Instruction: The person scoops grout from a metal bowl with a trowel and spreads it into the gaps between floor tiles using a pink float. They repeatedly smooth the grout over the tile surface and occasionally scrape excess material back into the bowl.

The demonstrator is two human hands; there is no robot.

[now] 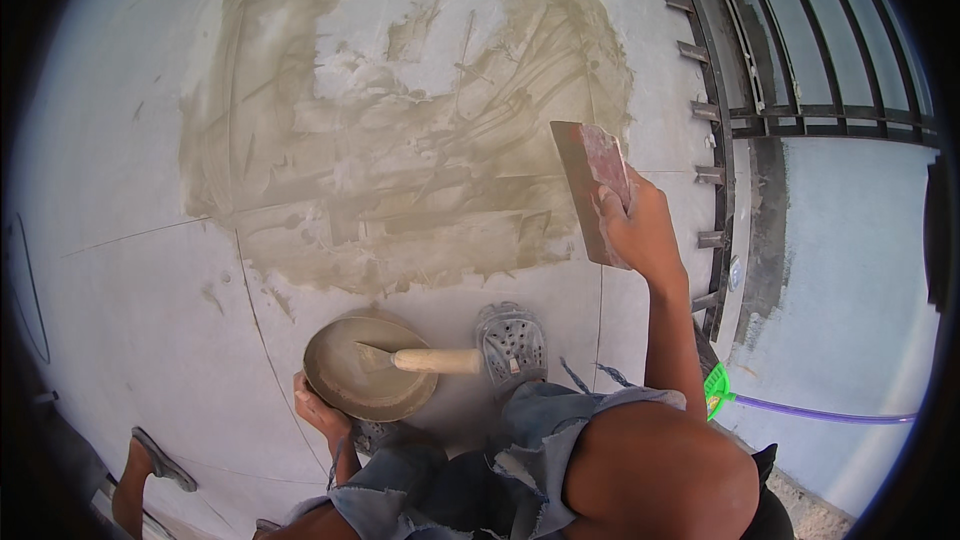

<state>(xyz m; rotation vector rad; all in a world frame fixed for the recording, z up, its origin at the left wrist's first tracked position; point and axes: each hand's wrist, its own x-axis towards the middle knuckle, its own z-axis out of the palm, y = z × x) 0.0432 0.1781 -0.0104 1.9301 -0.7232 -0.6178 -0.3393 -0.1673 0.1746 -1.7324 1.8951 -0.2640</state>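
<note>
Gripping a float (592,180) and pan (368,368), both hands (640,230) work over grey tiles (130,270) smeared with wet mortar (400,170) beside railings (760,70).

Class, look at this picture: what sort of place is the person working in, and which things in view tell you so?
Probably a building site or renovation job: wet plaster smeared over a grey surface, a trowel in the right hand, and a pan of mix.

Flat steel float (592,190), reddish and smeared pale, stood on edge against the grey wall (120,240), at the right rim of the wet plaster patch (400,180). Round pan (368,368), coated in grey paste, sat tilted below that patch. Trowel (420,359) lay across the pan, blade sunk in the paste, wooden handle pointing right past the rim.
</note>
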